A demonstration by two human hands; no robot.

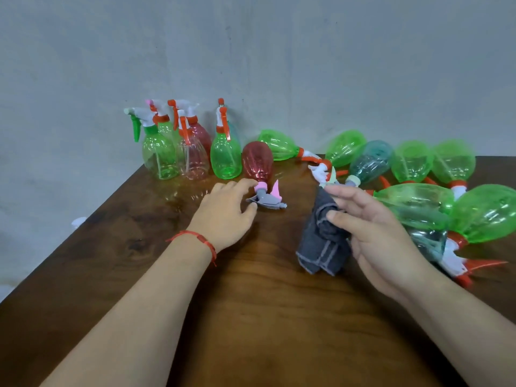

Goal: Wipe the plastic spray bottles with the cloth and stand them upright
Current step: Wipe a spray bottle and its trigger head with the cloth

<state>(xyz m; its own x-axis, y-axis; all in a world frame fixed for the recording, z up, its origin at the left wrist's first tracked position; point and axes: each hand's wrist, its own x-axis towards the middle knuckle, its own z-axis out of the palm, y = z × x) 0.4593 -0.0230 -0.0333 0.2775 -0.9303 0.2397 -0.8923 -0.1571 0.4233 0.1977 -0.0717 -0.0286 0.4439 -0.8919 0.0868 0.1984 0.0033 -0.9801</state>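
A red spray bottle (257,161) lies on its side on the wooden table (251,317), its grey and pink nozzle pointing toward me. My left hand (226,213) reaches over to that nozzle, fingertips at the pink collar and thumb beside the grey head, fingers loosely spread. My right hand (377,233) holds a folded grey cloth (321,241) that hangs from the fingers. Several bottles stand upright (192,146) at the back left. Several green and teal bottles lie on their sides (418,202) along the right.
A grey wall runs behind the table. The table's left edge slants from the back left toward the lower left, with something small and white (78,221) beyond it. Bare wood lies between my forearms.
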